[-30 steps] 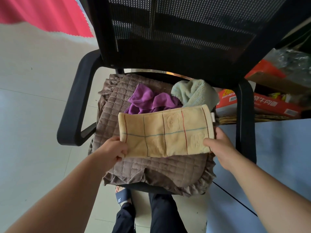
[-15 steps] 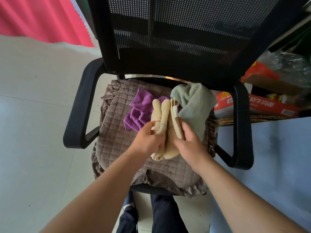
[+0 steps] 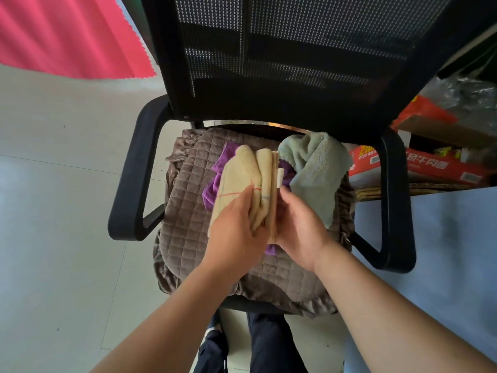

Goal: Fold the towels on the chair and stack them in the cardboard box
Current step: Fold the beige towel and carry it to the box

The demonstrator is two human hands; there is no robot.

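Yellow towel [image 3: 248, 181] folded into narrow bundle, held above chair [image 3: 295, 63] seat, over purple towel [image 3: 215, 188]. Left hand [image 3: 236, 227] fingers curled over bundle's left face; right hand [image 3: 298, 222] pressed to right edge, thumb up, other fingers hidden, so pinch probably but cannot tell. Green towel [image 3: 314, 173] crumpled at seat's back right, just beside bundle. Black armrests fence both sides; seat front open. Brown quilted cushion [image 3: 185, 211] covers seat. Pale tile floor left, red cloth [image 3: 67, 36] upper left, red printed box [image 3: 435, 165] right.
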